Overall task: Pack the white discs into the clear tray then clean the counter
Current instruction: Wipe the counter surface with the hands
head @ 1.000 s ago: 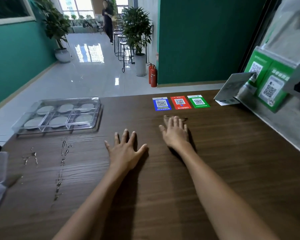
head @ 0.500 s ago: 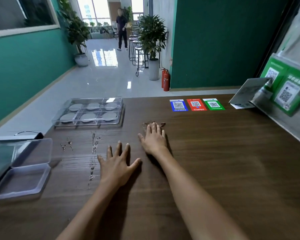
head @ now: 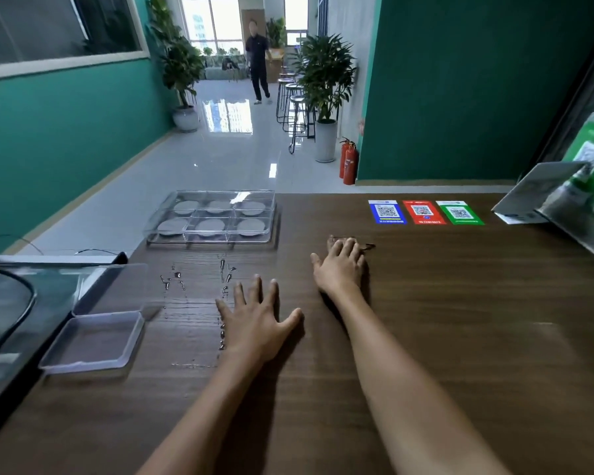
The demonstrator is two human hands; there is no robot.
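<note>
Six white discs [head: 216, 225] sit in clear tray [head: 271, 214]; left hand [head: 254, 323] and right hand [head: 340, 269] flat, empty—grab cloth, wipe water droplets [head: 225, 275] thoroughly.

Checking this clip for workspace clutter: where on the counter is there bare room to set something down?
Bare wood right of the right hand, below the QR cards. Also near the front edge. Crowded left: clear tray, water droplets, shallow box, left hand.
</note>
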